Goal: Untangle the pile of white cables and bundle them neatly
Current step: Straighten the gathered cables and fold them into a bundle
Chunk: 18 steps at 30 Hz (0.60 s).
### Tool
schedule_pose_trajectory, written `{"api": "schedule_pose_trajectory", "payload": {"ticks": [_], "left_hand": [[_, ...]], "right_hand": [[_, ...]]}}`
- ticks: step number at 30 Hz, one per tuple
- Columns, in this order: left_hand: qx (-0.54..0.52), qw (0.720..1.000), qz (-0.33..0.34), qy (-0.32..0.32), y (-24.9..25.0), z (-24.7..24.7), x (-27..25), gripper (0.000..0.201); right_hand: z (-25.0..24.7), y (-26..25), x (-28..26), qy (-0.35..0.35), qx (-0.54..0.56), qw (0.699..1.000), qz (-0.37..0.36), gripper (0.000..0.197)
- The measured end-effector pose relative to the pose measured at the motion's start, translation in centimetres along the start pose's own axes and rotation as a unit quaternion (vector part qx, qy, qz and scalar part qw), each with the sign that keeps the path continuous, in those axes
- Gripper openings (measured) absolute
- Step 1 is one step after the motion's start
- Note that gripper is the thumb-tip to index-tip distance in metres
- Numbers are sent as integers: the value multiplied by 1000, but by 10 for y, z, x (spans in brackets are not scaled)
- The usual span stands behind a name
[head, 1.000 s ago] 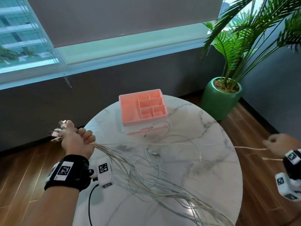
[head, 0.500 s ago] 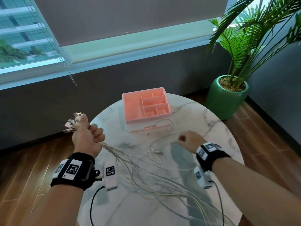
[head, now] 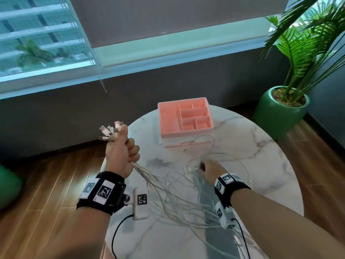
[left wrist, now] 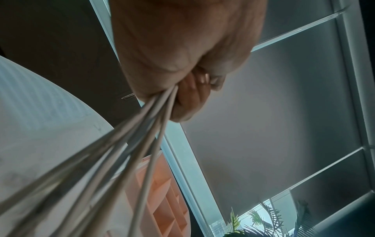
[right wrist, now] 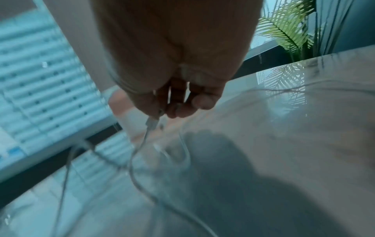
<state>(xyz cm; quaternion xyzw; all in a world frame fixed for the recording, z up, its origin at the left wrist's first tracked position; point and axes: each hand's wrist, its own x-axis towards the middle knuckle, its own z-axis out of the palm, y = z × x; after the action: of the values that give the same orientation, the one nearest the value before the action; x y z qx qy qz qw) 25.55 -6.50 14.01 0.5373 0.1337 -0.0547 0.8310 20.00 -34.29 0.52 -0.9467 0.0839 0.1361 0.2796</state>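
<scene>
My left hand (head: pixel 122 152) is raised at the table's left edge and grips a bunch of white cables (head: pixel 168 191). Their USB plugs (head: pixel 111 130) stick out above the thumb. In the left wrist view the strands (left wrist: pixel 129 144) run down out of the fist (left wrist: pixel 182 89). The loose lengths trail in loops across the marble table (head: pixel 261 146). Near the table's middle, my right hand (head: pixel 209 168) pinches the plug end of one cable (right wrist: pixel 152 123) between thumb and fingers (right wrist: pixel 178 110), just above the tabletop.
A pink divided organiser box (head: pixel 184 120) stands at the table's far side, with a cable loop in front of it. A potted palm in a green pot (head: pixel 278 111) stands on the wooden floor at the right. A window and dark wall lie behind.
My right hand came in from off the table's right side to its middle and took hold of a cable end. The left hand with its bunch rose slightly.
</scene>
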Motion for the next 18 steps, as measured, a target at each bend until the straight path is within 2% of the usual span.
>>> {"api": "schedule_pose_trajectory", "payload": {"ticks": [2, 4, 9, 11, 13, 15, 18], "left_hand": [[10, 1000, 2, -10, -1, 3, 0, 43], [26, 999, 5, -20, -1, 9, -1, 49], [41, 998, 17, -48, -2, 22, -5, 47], [44, 997, 25, -64, -1, 25, -8, 41], [39, 995, 35, -81, 1, 29, -10, 35], [32, 994, 43, -99, 4, 33, -13, 33], [22, 991, 53, -122, 9, 41, -17, 29]], "right_hand": [[-26, -19, -1, 47, 99, 993, -36, 11], [-56, -44, 2, 95, 200, 973, -70, 8], [-125, -119, -3, 146, 450, 867, -159, 8], [-146, -147, -12, 164, 493, 830, -202, 7], [-162, -168, -20, 158, 517, 808, -235, 7], [-170, -185, -25, 118, 522, 805, -255, 7], [-163, -202, -25, 73, 457, 840, -283, 9]]}}
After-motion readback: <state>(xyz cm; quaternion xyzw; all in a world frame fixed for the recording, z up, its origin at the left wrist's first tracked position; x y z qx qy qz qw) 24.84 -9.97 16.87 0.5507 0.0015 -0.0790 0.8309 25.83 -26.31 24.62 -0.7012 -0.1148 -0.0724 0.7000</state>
